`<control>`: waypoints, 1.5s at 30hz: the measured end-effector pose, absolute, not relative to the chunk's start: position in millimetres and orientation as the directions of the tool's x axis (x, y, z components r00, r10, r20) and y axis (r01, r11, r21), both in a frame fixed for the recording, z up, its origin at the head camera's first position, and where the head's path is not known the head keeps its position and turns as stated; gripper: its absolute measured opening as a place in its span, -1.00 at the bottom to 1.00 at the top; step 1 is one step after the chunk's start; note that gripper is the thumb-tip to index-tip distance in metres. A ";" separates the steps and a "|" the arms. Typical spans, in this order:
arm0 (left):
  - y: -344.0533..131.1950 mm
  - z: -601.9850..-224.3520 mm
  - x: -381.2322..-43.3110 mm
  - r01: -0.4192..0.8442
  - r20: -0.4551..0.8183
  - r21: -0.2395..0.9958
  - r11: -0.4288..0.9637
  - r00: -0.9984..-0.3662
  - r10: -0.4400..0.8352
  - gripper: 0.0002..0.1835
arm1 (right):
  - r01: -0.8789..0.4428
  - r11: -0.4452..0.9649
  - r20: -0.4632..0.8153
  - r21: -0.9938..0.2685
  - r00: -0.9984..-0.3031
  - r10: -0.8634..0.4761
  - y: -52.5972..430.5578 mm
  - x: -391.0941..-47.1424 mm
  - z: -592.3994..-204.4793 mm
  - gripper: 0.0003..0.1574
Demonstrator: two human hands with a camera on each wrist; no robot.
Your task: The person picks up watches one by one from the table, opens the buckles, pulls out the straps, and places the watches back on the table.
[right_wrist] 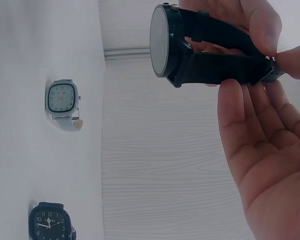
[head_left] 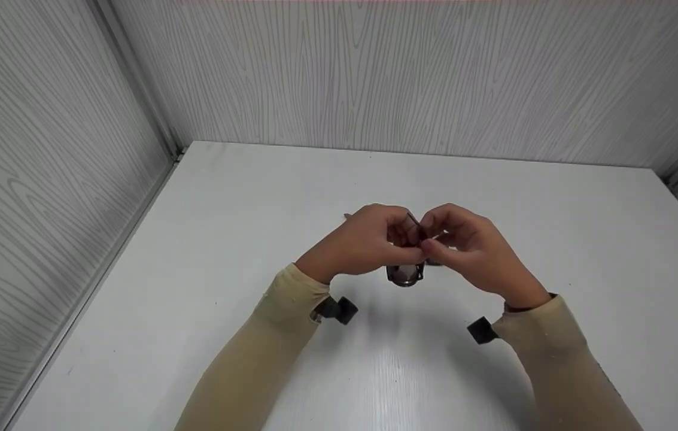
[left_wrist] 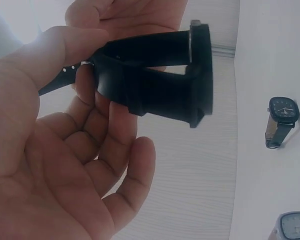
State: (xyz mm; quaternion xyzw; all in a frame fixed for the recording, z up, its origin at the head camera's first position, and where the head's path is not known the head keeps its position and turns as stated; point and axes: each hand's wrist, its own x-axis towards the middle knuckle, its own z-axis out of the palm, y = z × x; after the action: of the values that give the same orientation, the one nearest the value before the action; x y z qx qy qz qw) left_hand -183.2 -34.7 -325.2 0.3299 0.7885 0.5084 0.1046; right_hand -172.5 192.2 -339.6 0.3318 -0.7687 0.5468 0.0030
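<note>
A black wristwatch (head_left: 405,276) with a round case hangs in the air, its strap looped into a ring. My left hand (head_left: 368,239) pinches the strap near the buckle, thumb on one side and fingers beneath. From the other side my right hand (head_left: 471,246) also pinches the strap (right_wrist: 215,67) by the buckle, so both sets of fingertips meet there. The watch face (right_wrist: 161,41) appears pale and edge-on in the right wrist view; its dial cannot be read. In the head view the hands hide most of the strap.
On the white table (head_left: 243,239) lie a black square-faced watch (left_wrist: 284,111) and a pale square-faced watch (right_wrist: 62,98). The hands mostly cover them in the head view. Wood-grained panels (head_left: 344,72) stand behind the table and at its sides.
</note>
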 end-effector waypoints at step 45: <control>-31.7 -324.2 -180.1 0.452 0.243 0.862 0.228 -0.764 0.598 -0.81 | -0.478 0.126 0.381 -0.869 -0.811 -0.444 194.4 -172.4 -336.1 -0.73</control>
State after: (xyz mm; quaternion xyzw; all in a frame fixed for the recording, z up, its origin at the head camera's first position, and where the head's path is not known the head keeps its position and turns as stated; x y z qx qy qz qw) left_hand -180.1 -31.7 -324.2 0.3364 0.7806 0.5222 0.0697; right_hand -172.4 194.4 -336.1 0.3073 -0.7501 0.5854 0.0144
